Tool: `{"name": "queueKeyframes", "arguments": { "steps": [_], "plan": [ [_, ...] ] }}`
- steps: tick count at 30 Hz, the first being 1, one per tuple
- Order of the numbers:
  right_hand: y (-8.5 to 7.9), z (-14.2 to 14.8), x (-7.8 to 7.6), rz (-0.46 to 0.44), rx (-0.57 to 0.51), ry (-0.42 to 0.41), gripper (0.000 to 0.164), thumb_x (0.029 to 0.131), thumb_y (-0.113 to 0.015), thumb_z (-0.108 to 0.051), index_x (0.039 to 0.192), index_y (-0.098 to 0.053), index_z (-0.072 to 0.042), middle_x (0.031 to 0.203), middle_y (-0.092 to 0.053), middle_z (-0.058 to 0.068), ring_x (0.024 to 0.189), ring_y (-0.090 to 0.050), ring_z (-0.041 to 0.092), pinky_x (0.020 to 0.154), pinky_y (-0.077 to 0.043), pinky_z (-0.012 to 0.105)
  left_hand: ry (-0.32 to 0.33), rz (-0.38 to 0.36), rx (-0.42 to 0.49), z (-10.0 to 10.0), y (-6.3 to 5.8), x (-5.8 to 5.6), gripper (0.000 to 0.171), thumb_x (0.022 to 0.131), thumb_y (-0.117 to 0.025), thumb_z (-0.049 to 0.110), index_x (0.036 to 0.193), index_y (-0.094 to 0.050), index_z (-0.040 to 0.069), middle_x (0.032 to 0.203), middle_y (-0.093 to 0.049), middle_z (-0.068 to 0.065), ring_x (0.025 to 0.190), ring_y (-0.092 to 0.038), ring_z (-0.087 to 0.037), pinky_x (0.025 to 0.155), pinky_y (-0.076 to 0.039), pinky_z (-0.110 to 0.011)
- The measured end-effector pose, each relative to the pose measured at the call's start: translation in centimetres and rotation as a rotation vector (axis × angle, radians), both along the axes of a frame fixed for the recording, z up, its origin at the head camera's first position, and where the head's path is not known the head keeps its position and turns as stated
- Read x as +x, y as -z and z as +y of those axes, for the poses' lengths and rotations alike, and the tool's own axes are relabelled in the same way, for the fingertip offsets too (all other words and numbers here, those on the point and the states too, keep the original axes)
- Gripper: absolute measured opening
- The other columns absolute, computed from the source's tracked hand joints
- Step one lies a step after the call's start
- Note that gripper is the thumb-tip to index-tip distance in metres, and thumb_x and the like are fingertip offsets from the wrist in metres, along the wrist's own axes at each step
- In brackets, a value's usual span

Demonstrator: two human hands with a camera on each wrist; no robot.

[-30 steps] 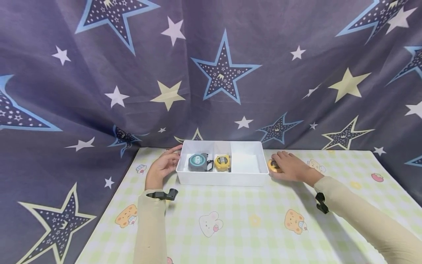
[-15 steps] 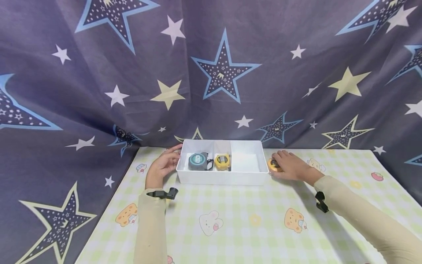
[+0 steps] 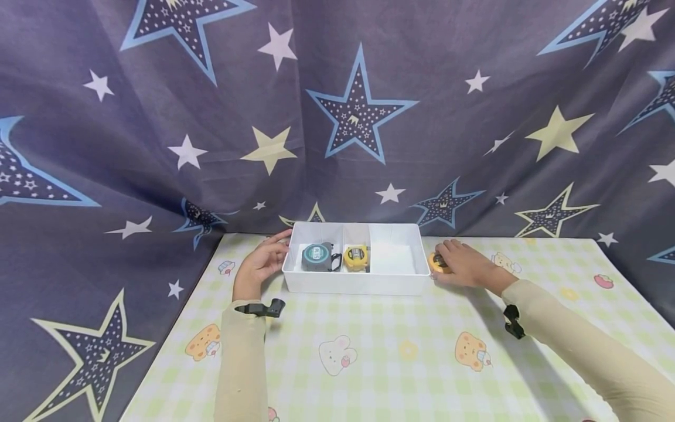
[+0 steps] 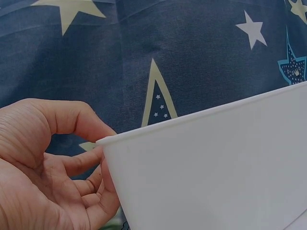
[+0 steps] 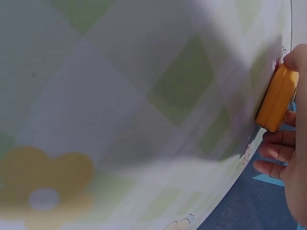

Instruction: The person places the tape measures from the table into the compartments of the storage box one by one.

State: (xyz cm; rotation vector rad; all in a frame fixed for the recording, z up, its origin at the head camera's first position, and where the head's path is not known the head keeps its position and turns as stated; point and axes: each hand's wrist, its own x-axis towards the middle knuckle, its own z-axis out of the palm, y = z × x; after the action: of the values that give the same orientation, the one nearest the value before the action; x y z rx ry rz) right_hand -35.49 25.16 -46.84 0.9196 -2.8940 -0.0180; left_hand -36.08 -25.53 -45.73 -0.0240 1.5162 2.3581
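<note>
A white tray (image 3: pixel 353 283) with three compartments stands at the back of the table. A grey tape measure (image 3: pixel 316 257) lies in its left compartment and a yellow tape measure (image 3: pixel 355 258) in the middle one; the right one holds nothing. My left hand (image 3: pixel 262 265) holds the tray's left end, thumb curled at the far corner and fingers (image 4: pixel 84 163) against the tray wall (image 4: pixel 216 167). Just right of the tray, my right hand (image 3: pixel 464 264) covers an orange tape measure (image 3: pixel 435 264) on the table. The right wrist view shows the orange tape measure (image 5: pixel 277 98) pinched between thumb and fingers (image 5: pixel 276 139).
The table (image 3: pixel 369 351) wears a green checked cloth with cartoon prints. A dark blue star-patterned curtain (image 3: pixel 337 117) hangs close behind the tray and drapes down past the table's left edge. The tray sits near the table's back edge.
</note>
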Motion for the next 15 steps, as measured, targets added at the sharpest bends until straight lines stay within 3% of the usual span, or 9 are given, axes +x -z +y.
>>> {"name": "queueKeyframes", "arguments": {
  "steps": [15],
  "plan": [
    [-0.70, -0.18, 0.43, 0.005, -0.034, -0.012, 0.069, 0.090, -0.061, -0.057, 0.125, -0.055, 0.003, 0.107, -0.056, 0.014, 0.099, -0.053, 0.030, 0.085, -0.050, 0.050, 0.007, -0.003, -0.001, -0.04, -0.13, 0.21, 0.071, 0.097, -0.038, -0.014, 0.163, -0.019, 0.006, 0.110, -0.062, -0.001, 0.082, -0.064, -0.009, 0.077, -0.054, -0.024]
  ]
}}
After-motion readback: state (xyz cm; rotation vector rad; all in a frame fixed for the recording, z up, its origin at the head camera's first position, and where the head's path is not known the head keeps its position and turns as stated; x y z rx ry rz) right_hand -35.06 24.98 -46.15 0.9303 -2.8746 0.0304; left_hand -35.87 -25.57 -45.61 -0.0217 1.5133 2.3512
